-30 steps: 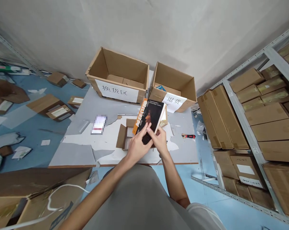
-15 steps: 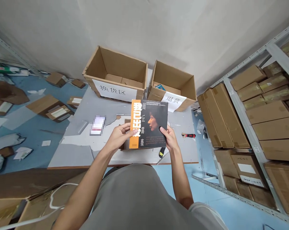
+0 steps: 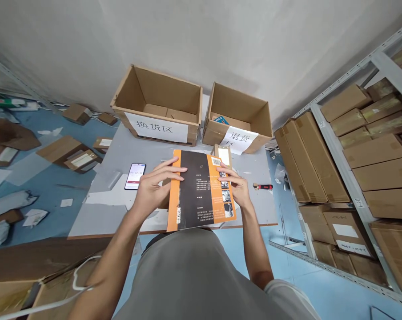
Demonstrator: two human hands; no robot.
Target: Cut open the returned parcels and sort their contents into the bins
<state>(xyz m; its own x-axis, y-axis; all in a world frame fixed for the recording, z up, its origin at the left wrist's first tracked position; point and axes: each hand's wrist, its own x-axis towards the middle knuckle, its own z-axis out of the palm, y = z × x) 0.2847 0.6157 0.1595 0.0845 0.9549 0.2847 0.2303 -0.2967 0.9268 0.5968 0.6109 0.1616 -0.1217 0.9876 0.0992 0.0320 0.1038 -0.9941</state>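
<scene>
Between my two hands is a book [image 3: 194, 191], its black and orange back cover with a barcode and small photos facing up, the print upside down to me. My left hand [image 3: 156, 184] grips its left edge, fingers on the cover and thumb toward the underside. On the right edge, my right hand [image 3: 235, 184] closes with its fingertips over the cover. Beneath the book, a small cardboard box [image 3: 223, 155] with a white label shows partly on the table; the book hides the rest of it.
A lit phone [image 3: 134, 176] lies on the table [image 3: 97, 220], and a red-and-black cutter [image 3: 263, 186] rests at its right. Two labelled cardboard boxes [image 3: 162, 126] [image 3: 239, 133] stand at the back. Shelves of cartons [image 3: 377, 166] rise on the right; parcels [image 3: 66, 149] lie on the floor at left.
The book has turned over from its front cover to its back cover and come nearer my body. Both hands have shifted their hold, with fingers now on top.
</scene>
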